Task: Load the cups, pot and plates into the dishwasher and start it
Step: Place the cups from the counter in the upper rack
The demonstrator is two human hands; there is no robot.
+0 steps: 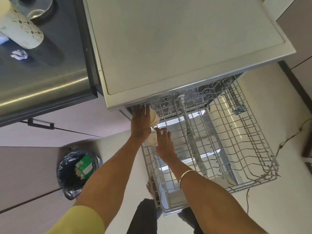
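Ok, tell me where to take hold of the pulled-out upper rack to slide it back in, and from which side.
Grip the upper rack by its front rim wire, the edge nearest the person, coming from the front. That bar runs across the slide direction and is bare. The cups and both hands, left hand and right hand, crowd the left rear corner.
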